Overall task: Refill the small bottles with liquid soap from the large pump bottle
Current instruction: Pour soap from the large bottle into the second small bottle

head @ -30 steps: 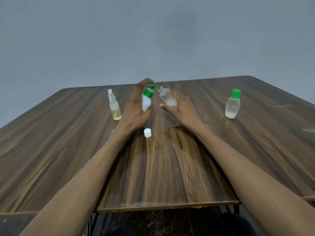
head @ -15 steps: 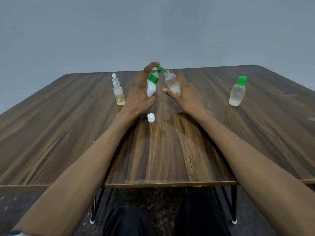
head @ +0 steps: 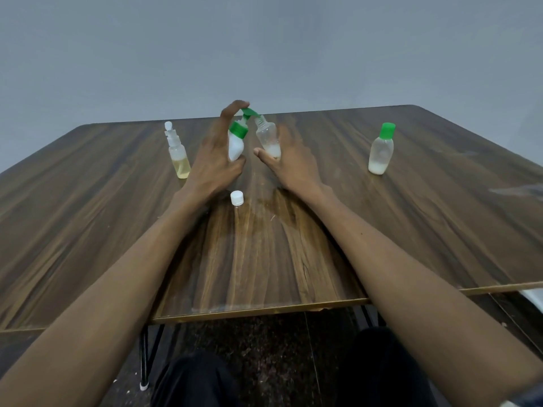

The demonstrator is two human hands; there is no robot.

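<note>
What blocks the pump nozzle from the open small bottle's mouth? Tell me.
Nothing visible: the green nozzle of the pump bottle in the left hand meets the neck of the small bottle held by the right hand.

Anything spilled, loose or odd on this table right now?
A loose white cap lies on the table near the left hand, off any bottle. A shiny patch beside it may be a wet smear or glare; I cannot tell. The two standing bottles look upright.
</note>
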